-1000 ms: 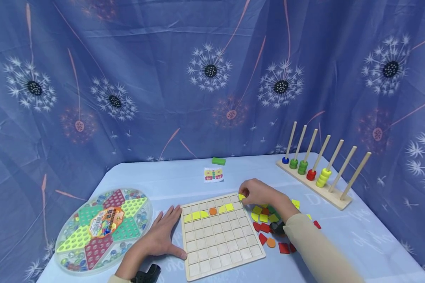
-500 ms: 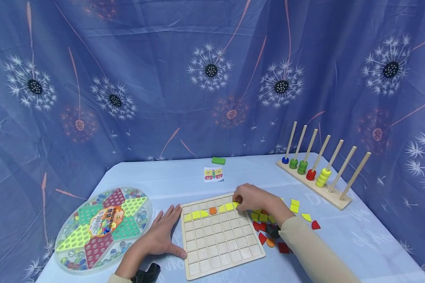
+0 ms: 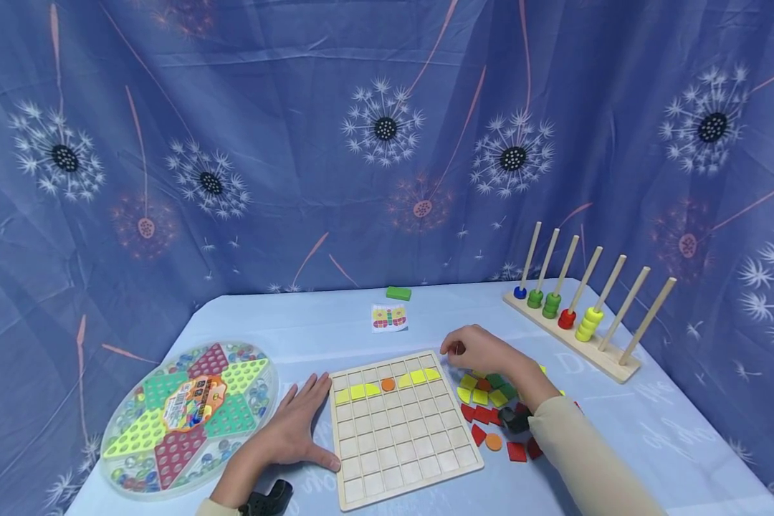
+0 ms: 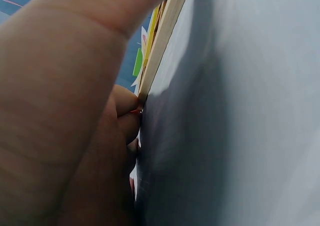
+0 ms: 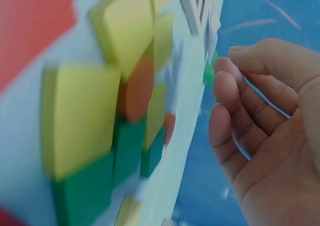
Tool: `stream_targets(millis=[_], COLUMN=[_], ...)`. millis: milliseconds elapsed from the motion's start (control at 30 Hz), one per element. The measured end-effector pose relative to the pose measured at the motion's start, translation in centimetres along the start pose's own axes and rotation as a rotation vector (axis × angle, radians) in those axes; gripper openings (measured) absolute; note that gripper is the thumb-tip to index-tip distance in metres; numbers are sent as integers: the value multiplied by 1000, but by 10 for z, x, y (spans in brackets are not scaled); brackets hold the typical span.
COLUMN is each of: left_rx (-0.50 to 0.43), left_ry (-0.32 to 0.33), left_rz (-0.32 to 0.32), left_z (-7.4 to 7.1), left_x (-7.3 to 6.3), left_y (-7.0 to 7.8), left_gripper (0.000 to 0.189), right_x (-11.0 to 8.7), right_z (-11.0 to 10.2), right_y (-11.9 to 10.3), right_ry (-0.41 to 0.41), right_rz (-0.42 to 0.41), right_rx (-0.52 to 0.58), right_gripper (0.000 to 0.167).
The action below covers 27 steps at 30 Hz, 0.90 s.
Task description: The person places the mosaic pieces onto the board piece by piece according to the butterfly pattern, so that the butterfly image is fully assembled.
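Lays left hand (image 3: 297, 428) flat with fingers spread straight, thumb and fingertips against the left edge of the grid board (image 3: 400, 433). Holds right hand (image 3: 484, 355) just past the board's far right corner with fingers loosely bent, released. Has a yellow quarter piece (image 3: 432, 373) in its row's end cell, just left of and nearer than the right fingertips. Shows bare tablecloth (image 3: 426, 337) from those fingers to the picture card (image 3: 389, 318), beyond and left. Crowds loose pieces (image 3: 480, 398) on the near side of right fingers, along the board's right edge. Leaves a narrow gap from left fingertips to the marble game (image 3: 228, 416).
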<state>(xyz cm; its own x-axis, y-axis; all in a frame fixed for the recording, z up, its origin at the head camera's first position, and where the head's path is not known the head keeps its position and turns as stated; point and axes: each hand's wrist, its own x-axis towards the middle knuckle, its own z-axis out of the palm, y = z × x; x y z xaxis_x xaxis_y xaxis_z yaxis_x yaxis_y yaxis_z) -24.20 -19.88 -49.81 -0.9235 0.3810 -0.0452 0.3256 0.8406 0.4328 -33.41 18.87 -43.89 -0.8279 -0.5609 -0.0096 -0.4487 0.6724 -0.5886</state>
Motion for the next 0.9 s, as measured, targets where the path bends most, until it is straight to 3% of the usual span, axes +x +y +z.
stream_targets(millis=[233,400,567,833,900], left_rx=[-2,1,3,-8,-7], left_ry=[1,-6,-4,-17,-17], left_rz=[4,-1,2,-4,-8], left_z=[-3,-4,-4,-4,-4], left_x=[-1,-1,-1,-1,-1], left_y=[3,4,4,3,3], left_gripper=[147,147,147,147,147], right_x=[-17,-27,-31,-26,-25], right_z=[-16,-19,-17,-12,-11], right_y=[31,44,45,39,38], right_ry=[50,-9,-69,-12,-14], right_rz=[123,133,112,233,230], right_rx=[56,4,-61,-100,-110], right_gripper=[13,21,26,20,21])
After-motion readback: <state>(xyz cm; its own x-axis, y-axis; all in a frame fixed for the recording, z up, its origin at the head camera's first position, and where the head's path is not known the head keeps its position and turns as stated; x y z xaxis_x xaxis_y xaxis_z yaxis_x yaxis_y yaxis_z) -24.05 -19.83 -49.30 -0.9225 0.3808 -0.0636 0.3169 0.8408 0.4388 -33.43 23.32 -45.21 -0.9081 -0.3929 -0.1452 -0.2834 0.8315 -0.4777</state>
